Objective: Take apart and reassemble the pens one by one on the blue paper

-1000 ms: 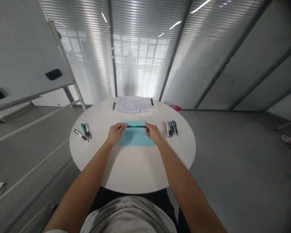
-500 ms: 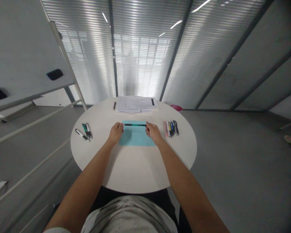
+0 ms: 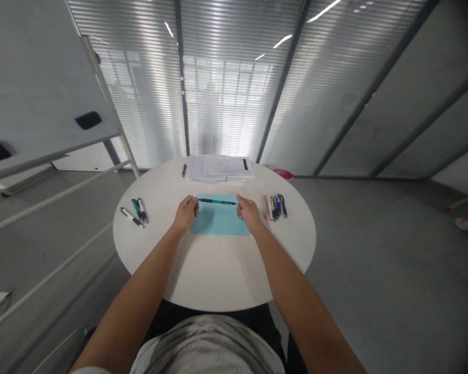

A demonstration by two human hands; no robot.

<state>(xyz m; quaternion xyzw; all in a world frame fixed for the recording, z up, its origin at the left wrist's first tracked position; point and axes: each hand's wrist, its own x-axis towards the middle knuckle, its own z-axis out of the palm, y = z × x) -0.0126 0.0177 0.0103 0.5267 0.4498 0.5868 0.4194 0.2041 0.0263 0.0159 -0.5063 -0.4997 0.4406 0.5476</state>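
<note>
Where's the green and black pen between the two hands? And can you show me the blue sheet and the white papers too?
Green and black pen point(image 3: 217, 201): head view, middle of its barrel.
Blue sheet point(image 3: 220, 220): head view, a bare middle part.
White papers point(image 3: 218, 167): head view, middle of the top.

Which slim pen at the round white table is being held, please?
The slim green-and-black pen, gripped by the left hand above the light-blue sheet; the other pens lie on the table.
</note>
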